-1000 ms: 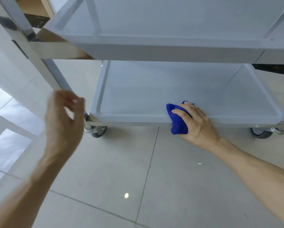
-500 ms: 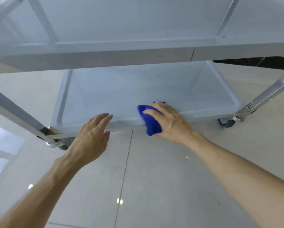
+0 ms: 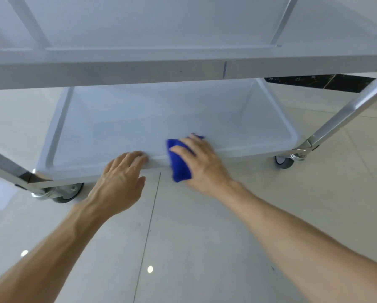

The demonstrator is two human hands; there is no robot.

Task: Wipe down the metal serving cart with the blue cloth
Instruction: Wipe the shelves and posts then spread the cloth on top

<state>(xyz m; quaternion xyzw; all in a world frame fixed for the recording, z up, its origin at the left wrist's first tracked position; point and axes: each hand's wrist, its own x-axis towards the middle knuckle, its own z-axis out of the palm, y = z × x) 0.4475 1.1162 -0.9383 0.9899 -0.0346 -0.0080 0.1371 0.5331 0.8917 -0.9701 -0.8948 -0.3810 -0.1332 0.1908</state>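
Head view: the blue cloth (image 3: 180, 165) is bunched and half hidden under the right hand (image 3: 203, 166), whose fingers curl over it, pressing it on the near rim of the metal cart (image 3: 117, 68)'s bottom shelf (image 3: 95, 169). The left hand (image 3: 119, 182) lies flat, fingertips (image 3: 142, 157) touching that rim just beside it. The cart's upper shelf is cut off.

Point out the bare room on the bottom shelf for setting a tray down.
The bottom shelf lies bare from its left rim across to the right rim, behind both hands. Crowded only at the near edge, where the left hand touches and the right hand presses the blue cloth.
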